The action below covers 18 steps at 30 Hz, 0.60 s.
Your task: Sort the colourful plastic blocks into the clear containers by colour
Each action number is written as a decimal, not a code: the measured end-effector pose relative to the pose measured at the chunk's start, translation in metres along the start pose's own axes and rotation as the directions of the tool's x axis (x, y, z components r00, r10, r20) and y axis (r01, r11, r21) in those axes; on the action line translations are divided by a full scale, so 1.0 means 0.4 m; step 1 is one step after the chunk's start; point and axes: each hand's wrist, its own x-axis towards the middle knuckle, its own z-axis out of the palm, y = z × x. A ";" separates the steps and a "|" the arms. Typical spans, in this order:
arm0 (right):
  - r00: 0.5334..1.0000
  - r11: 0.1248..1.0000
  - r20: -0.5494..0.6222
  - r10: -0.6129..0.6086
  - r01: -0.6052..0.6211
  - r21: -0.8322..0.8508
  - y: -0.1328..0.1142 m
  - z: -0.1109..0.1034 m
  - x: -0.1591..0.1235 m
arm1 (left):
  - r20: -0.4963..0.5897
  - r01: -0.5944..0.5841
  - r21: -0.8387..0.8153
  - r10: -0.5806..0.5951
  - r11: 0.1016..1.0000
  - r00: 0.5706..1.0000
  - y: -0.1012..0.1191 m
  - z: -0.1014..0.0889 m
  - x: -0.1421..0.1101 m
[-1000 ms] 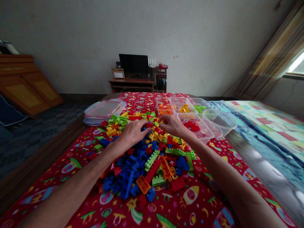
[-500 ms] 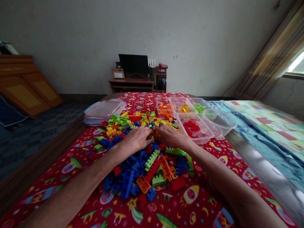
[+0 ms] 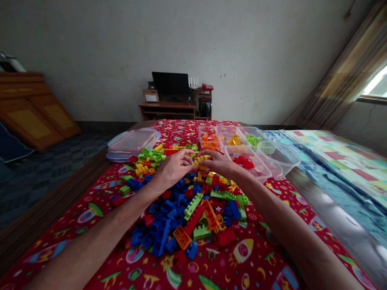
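A big heap of mixed toy building bricks (image 3: pixel 169 205) in blue, red, yellow, green and orange covers the middle of the table. Over its far part, my right hand (image 3: pixel 220 164) is closed around a cluster of yellow building bricks (image 3: pixel 202 160), thumb below and fingers above. My left hand (image 3: pixel 175 166) faces it from the other side. Its fingers are curled, with their tips close to the yellow bricks; whatever lies within them I cannot make out.
Clear plastic boxes stand at the right, holding orange bricks (image 3: pixel 210 141), yellow bricks (image 3: pixel 234 139), green bricks (image 3: pixel 253 140) and red bricks (image 3: pixel 243 162). An empty-looking clear bin (image 3: pixel 286 159) is beside them. Stacked lids (image 3: pixel 133 141) lie at the left on the red patterned cloth (image 3: pixel 242 266).
Both hands dipped toward me into the heap, then rose and moved back a little. Yellow bricks now show in my right hand. The view has tilted up slightly.
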 end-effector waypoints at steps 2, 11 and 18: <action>0.999 0.996 0.042 -0.011 0.008 0.089 0.000 0.007 -0.005 | -0.002 -0.012 -0.031 0.011 0.999 1.000 0.010 0.006 -0.002; 0.975 0.989 -0.162 -0.151 0.146 -0.038 -0.036 -0.098 0.029 | 0.062 -0.065 0.306 0.048 0.950 0.997 0.022 -0.024 -0.005; 0.831 0.928 -0.549 -0.090 -0.130 -0.349 -0.091 -0.319 0.148 | 0.302 -0.252 0.538 0.095 0.804 0.948 -0.008 0.009 -0.042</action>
